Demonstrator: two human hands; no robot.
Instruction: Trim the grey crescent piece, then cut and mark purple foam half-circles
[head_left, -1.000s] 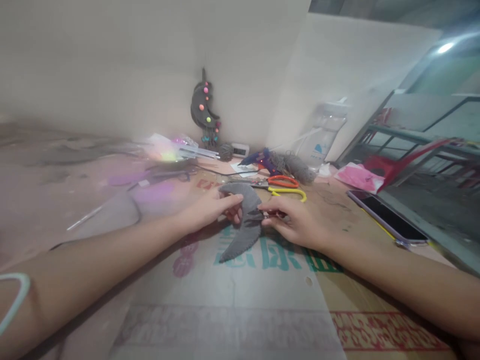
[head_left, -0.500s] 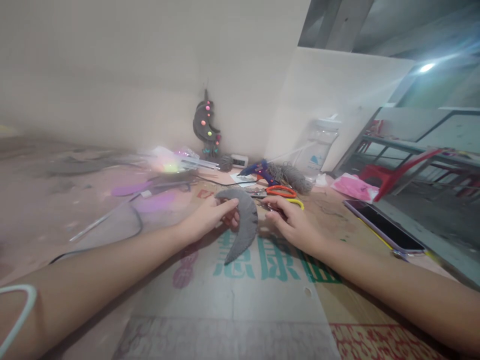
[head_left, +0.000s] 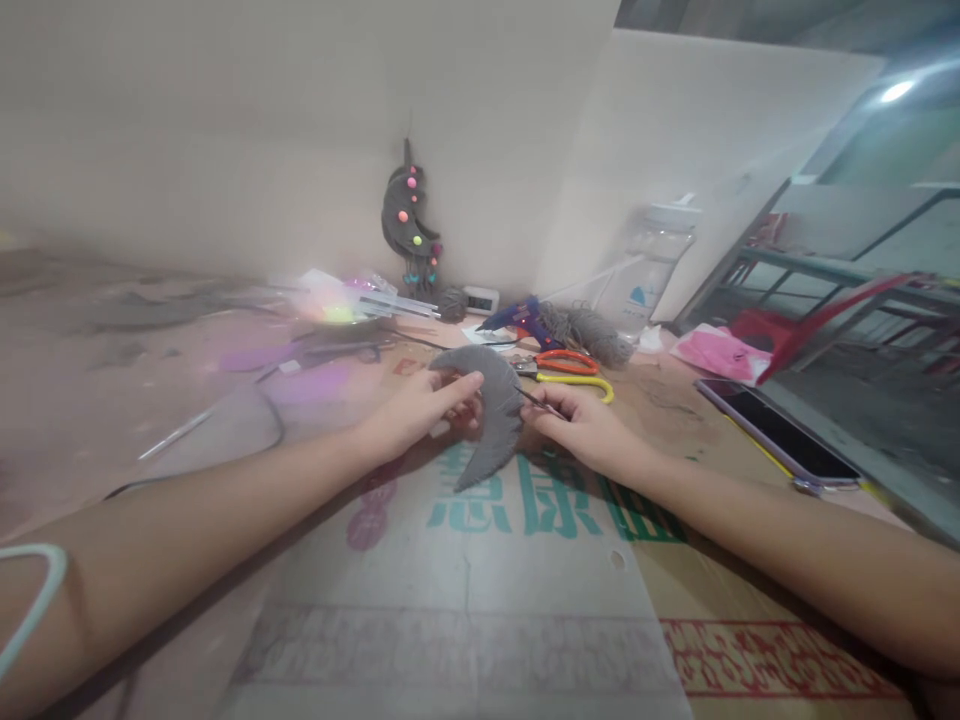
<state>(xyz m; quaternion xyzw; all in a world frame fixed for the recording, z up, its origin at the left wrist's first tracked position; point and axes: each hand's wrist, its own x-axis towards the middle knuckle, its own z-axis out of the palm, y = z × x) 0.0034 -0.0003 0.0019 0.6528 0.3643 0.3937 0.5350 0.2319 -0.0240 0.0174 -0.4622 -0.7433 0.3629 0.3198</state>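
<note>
Left hand (head_left: 420,412) pinches crescent (head_left: 498,425) (grey, felt-like).

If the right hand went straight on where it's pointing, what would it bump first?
Probably the grey, crescent-shaped, felt-like piece: it is just ahead of the right hand and its thin dark tool, though depth is unclear.

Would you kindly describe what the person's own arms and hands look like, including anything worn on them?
Both hands, left and right, are ungloved, with no rings that I can make out. The forearms show no sleeves in view. A thin, smooth, pale mint band curves over the left one; no band shows on the right.
</note>
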